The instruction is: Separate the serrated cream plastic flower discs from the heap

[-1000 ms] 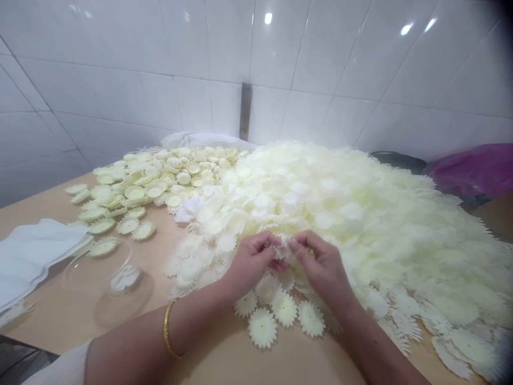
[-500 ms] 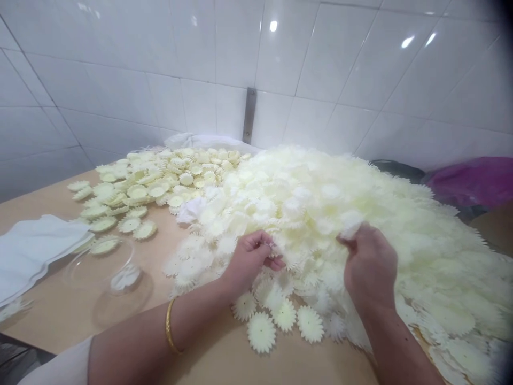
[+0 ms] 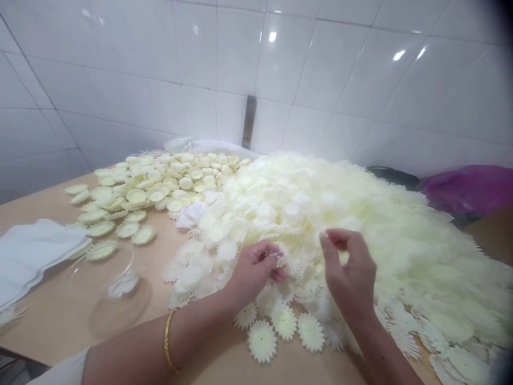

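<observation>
My left hand (image 3: 252, 272), a gold bangle on its wrist, is closed in a pinch on a small scallop-edged petal disc (image 3: 279, 258), largely covered by the fingers. To its right, my right hand (image 3: 352, 280) hovers at the front of the heap, with thumb and forefinger tips together. Whatever lies between those tips is too small to make out. Behind and around both hands spreads a big heap of pale yellow-white petal discs (image 3: 296, 203). Several loose ones, such as a flat petal disc (image 3: 262, 340), lie on the table just below my hands.
Thicker, layered yellowish flower pieces (image 3: 136, 196) are piled at the back left of the wooden table (image 3: 192, 358). White sheets (image 3: 36, 251) lie at the left, near a clear round dish (image 3: 80, 278) and a white lump (image 3: 123, 285). A purple bag (image 3: 468, 187) sits at the far right, before the tiled wall.
My right hand has moved left, closer to my left hand, and turned so its pinched fingertips show. The left hand keeps its pinch on the petal disc. The view has shifted slightly.
</observation>
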Demonstrator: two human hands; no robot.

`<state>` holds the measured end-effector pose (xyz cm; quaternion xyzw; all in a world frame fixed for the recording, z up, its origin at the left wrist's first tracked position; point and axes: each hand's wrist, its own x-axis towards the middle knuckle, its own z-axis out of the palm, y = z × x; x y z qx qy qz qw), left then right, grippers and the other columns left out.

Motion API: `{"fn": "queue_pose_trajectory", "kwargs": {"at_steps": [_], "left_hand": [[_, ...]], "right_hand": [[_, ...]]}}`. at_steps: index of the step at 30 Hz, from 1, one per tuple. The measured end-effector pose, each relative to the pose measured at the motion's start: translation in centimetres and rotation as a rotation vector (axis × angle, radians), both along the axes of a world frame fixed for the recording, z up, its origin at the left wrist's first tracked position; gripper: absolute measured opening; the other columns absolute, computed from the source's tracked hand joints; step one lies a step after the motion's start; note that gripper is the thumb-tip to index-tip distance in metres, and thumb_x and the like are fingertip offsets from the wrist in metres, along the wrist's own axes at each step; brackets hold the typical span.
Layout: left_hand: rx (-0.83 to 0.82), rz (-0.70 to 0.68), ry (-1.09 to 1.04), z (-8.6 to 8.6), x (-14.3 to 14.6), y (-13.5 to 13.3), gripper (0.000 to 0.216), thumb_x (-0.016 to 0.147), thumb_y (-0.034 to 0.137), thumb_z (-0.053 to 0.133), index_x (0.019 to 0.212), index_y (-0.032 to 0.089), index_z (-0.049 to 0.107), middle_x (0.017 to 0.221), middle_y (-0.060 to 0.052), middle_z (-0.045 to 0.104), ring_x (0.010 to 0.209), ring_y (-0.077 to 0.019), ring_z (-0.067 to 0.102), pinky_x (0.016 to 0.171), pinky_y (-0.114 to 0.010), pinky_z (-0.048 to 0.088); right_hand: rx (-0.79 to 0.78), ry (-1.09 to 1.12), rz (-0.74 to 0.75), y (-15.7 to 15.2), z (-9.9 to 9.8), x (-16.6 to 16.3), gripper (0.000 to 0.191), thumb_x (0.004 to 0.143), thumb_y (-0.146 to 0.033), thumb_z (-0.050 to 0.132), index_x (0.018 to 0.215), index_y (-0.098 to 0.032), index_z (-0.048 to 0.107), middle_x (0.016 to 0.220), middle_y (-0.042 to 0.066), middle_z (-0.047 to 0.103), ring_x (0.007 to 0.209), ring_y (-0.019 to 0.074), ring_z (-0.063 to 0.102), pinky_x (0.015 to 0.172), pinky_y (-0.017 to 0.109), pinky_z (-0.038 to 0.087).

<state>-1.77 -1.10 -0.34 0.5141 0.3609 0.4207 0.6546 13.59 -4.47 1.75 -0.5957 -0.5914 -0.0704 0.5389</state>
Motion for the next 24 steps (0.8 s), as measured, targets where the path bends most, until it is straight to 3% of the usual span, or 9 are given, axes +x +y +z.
{"fn": "queue_pose_trajectory", "kwargs": {"at_steps": [4,6,10,15,21,24], "left_hand": [[0.068,-0.027,-0.027,-0.2,0.0,-0.1,0.008,0.072,0.015,0.049,0.074,0.014,0.057,0.061,-0.001,0.058,0.056,-0.0137,0.061,0.056,-0.027,0.051],[0.083,-0.048,-0.032,-0.2,-0.1,-0.2,0.011,0.072,0.014,0.048,0.076,0.014,0.058,0.063,-0.001,0.060,0.056,-0.0134,0.062,0.056,-0.027,0.051],[0.065,-0.092,-0.027,-0.1,0.0,-0.5,0.016,0.073,0.013,0.046,0.083,0.014,0.059,0.056,0.000,0.060,0.056,-0.0145,0.063,0.056,-0.027,0.052],[0.069,-0.087,-0.048,0.3,0.1,-1.0,0.011,0.074,0.018,0.048,0.075,0.013,0.058,0.052,-0.001,0.059,0.054,-0.0146,0.062,0.054,-0.027,0.051],[-0.016,-0.014,-0.048,0.3,-0.2,-0.4,0.008,0.069,0.013,0.047,0.067,0.013,0.055,0.054,-0.001,0.058,0.052,-0.0147,0.061,0.048,-0.024,0.047],[-0.029,-0.052,-0.070,0.3,-0.3,-0.1,0.007,0.069,0.014,0.049,0.068,0.013,0.056,0.055,-0.001,0.057,0.055,-0.0154,0.061,0.053,-0.026,0.048]], "right_hand": [[-0.173,-0.080,0.332,-0.3,-0.1,-1.2,0.010,0.080,-0.029,0.053,0.080,-0.019,0.056,0.077,0.003,0.056,0.075,0.0169,0.052,0.066,0.029,0.041],[-0.239,-0.088,0.404,-0.2,-0.3,-1.5,0.010,0.082,-0.027,0.050,0.079,-0.019,0.056,0.076,0.002,0.055,0.074,0.0162,0.052,0.065,0.029,0.041],[-0.252,0.051,0.273,-0.2,-0.7,-1.7,0.022,0.085,-0.027,0.044,0.066,-0.018,0.048,0.060,-0.002,0.047,0.056,0.0118,0.044,0.053,0.024,0.035],[-0.221,0.197,0.114,-0.2,-0.7,-1.8,0.026,0.084,-0.033,0.045,0.062,-0.019,0.042,0.052,-0.005,0.039,0.048,0.0098,0.035,0.046,0.022,0.031],[-0.122,0.428,-0.140,0.1,0.6,0.4,0.029,0.087,-0.035,0.040,0.065,-0.018,0.047,0.060,0.000,0.051,0.060,0.0133,0.051,0.054,0.025,0.039],[-0.105,0.310,-0.027,0.0,0.7,0.6,0.023,0.084,-0.033,0.047,0.066,-0.018,0.049,0.061,0.000,0.052,0.058,0.0130,0.049,0.053,0.025,0.039]]}}
